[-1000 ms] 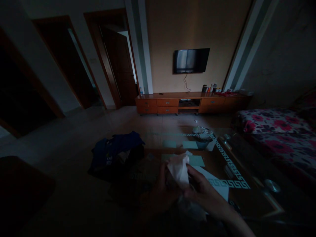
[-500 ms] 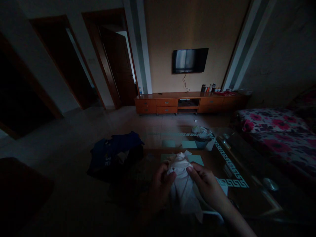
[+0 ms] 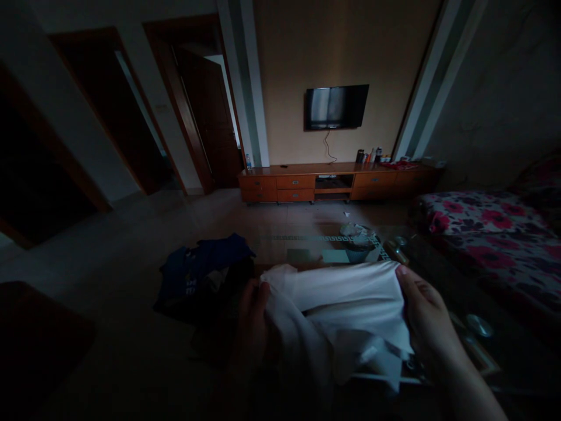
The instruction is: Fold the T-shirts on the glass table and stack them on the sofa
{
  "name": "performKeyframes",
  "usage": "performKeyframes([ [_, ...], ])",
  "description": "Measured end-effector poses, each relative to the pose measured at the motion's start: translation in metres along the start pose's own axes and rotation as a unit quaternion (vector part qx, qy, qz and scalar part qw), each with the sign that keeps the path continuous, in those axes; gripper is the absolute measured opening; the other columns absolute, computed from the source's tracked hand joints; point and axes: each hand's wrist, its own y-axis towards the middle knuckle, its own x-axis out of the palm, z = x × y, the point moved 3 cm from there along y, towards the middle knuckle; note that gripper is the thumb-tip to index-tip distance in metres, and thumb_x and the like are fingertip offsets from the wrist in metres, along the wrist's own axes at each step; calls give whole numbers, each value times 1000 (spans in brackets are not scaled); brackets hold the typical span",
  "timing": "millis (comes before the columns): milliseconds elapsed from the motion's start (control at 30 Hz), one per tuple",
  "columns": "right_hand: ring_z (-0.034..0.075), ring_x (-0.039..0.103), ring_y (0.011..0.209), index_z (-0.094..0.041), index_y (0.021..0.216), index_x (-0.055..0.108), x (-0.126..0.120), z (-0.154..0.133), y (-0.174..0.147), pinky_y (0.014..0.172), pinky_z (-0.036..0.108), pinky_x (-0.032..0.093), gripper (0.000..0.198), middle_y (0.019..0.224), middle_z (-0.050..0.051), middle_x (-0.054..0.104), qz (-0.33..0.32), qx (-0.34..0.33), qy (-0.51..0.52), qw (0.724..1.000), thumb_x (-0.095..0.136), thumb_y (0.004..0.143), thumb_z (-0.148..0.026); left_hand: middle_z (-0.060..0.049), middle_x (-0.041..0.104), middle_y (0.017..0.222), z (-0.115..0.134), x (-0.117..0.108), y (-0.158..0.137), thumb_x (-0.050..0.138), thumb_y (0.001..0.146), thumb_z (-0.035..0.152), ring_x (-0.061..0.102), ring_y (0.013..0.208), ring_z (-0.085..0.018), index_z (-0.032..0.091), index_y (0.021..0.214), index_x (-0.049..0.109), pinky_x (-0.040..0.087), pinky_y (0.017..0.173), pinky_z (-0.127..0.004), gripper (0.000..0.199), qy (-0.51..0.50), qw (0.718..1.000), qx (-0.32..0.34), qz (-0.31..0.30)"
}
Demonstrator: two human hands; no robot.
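Note:
A white cloth, perhaps a garment, is stretched between my two hands above the glass table. My left hand, dim in the shadow, pinches its left upper edge. At the opposite upper corner, my right hand grips the fabric between thumb and fingers. The lower part hangs in loose folds and hides much of the tabletop. To the left of my hands lies a heap of dark blue clothing with white lettering on it.
Past the cloth, a small bin with a plastic bag shows at the table. A long wooden cabinet runs along the far wall under a television. On the right is a flower-patterned sofa. Doorways open on the left.
My hands have moved apart, the right one further right and the left one to the left. The bunched white cloth is now spread wide between them.

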Motion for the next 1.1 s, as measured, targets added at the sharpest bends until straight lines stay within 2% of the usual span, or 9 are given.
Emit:
performKeyframes([
  [200, 30, 75, 81, -21, 95, 73, 4, -2, -4, 76, 43, 61, 37, 82, 7, 78, 6, 44, 32, 998, 83, 75, -51, 2, 60, 79, 1, -1, 2, 74, 78, 62, 55, 71, -15, 20, 88, 62, 43, 64, -24, 45, 95, 995, 19, 2],
  [533, 31, 75, 81, -23, 104, 72, -23, -12, 3, 79, 47, 63, 33, 86, 7, 78, 34, 104, 146, 983, 80, 79, -44, 0, 63, 81, -3, -21, 17, 69, 76, 68, 59, 70, -17, 20, 98, 62, 46, 61, -25, 53, 59, 996, -3, 71],
  [667, 25, 73, 73, -25, 100, 71, -16, -15, -1, 74, 39, 63, 24, 83, 4, 77, 42, 126, 185, 974, 79, 81, -36, -8, 66, 102, -3, -31, 25, 62, 83, 62, 65, 93, -27, 21, 102, 63, 53, 80, -40, 46, 202, 971, 72, 110],
  [733, 22, 71, 67, -24, 96, 71, 0, -7, -9, 68, 35, 62, 21, 79, 3, 75, 7, 115, 172, 978, 81, 79, -33, -15, 59, 129, 2, -23, 17, 70, 79, 53, 57, 122, -34, 20, 114, 62, 47, 101, -51, 49, 297, 935, 169, 95],
  [800, 18, 66, 62, -22, 95, 70, 24, 8, -23, 61, 30, 58, 23, 75, 2, 73, -70, 114, 132, 982, 82, 80, -35, -17, 44, 151, 3, -4, 0, 80, 73, 45, 40, 142, -37, 22, 139, 52, 36, 115, -54, 75, 348, 907, 238, -17],
  [867, 14, 62, 61, -19, 102, 70, 53, 27, -41, 59, 26, 53, 30, 78, 3, 72, -186, 131, 79, 971, 76, 86, -43, -16, 40, 157, -3, 18, -20, 86, 68, 41, 38, 146, -36, 26, 156, 32, 37, 116, -52, 104, 350, 892, 216, -186],
  [933, 13, 61, 65, -19, 111, 70, 75, 40, -58, 65, 26, 52, 35, 85, 3, 71, -303, 132, 19, 943, 67, 93, -49, -14, 54, 147, -11, 33, -35, 84, 71, 42, 52, 134, -34, 29, 159, 29, 47, 107, -48, 105, 325, 888, 127, -299],
  [1000, 14, 63, 77, -22, 115, 70, 84, 42, -65, 77, 29, 52, 35, 94, 4, 70, -373, 87, -53, 922, 60, 98, -50, -11, 68, 128, -15, 37, -38, 78, 76, 41, 64, 116, -31, 27, 149, 49, 54, 96, -43, 79, 291, 901, 53, -317],
  [1100, 19, 62, 107, -29, 129, 64, 69, 27, -55, 98, 36, 48, 36, 115, 5, 67, -363, -33, -162, 917, 55, 100, -48, -9, 74, 110, -8, 24, -23, 74, 75, 43, 67, 106, -31, 21, 114, 71, 57, 91, -39, 45, 271, 941, 38, -201],
])
